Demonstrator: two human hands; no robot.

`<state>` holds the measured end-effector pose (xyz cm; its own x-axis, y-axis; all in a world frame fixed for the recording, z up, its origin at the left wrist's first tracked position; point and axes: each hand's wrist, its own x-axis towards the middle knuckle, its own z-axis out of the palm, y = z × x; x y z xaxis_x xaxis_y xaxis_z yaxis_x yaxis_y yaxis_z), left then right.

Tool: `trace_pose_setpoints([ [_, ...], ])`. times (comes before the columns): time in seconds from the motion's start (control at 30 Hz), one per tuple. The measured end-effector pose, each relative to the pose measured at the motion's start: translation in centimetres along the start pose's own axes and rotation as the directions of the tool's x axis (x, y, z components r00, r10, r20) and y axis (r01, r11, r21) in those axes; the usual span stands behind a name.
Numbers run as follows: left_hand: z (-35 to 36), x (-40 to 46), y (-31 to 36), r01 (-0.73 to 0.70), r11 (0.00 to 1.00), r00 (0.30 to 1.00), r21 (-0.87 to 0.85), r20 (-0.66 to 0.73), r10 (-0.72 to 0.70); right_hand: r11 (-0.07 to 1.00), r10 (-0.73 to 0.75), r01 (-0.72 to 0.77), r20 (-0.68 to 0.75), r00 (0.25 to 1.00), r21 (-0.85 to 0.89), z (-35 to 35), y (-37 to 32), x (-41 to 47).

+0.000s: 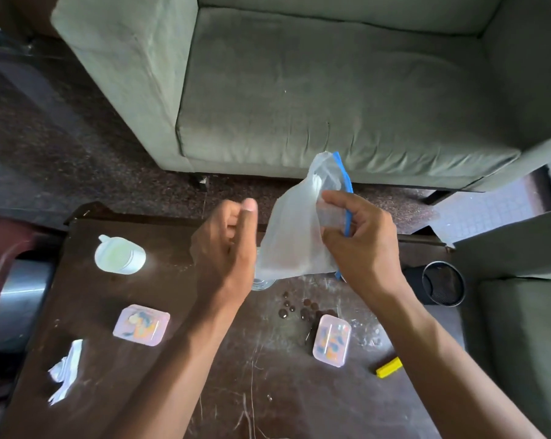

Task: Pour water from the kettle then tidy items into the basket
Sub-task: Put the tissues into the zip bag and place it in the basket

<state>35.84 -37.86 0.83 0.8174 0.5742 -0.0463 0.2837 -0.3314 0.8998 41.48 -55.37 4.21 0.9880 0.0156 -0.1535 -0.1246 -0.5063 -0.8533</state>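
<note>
My right hand [359,239] grips a clear zip bag [294,236] with a blue seal strip, held up above the dark wooden table [268,391]. My left hand [226,245] hovers just left of the bag with its fingers curled and nothing in it. A white lidded kettle-like jug [119,255] stands at the table's back left. Two small pink boxes with colourful contents lie on the table, one left [141,325] and one right [331,344]. A black mesh basket [442,284] stands at the table's right edge. A glass rim [263,284] peeks out below the bag.
A yellow block [389,367] lies at the front right. Crumpled white paper [66,372] lies at the front left. Water drops [294,307] dot the table's middle. A grey-green sofa [331,90] fills the space behind, and a metal bin [17,299] stands left of the table.
</note>
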Motion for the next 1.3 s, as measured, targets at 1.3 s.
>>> trace_pose_setpoints([
  [1.3,8.1,-0.4,-1.5,0.542,0.649,0.824,-0.534,0.185,-0.535,0.781,0.186,-0.085,0.1,0.977,-0.619,-2.9,-2.3,-1.9],
])
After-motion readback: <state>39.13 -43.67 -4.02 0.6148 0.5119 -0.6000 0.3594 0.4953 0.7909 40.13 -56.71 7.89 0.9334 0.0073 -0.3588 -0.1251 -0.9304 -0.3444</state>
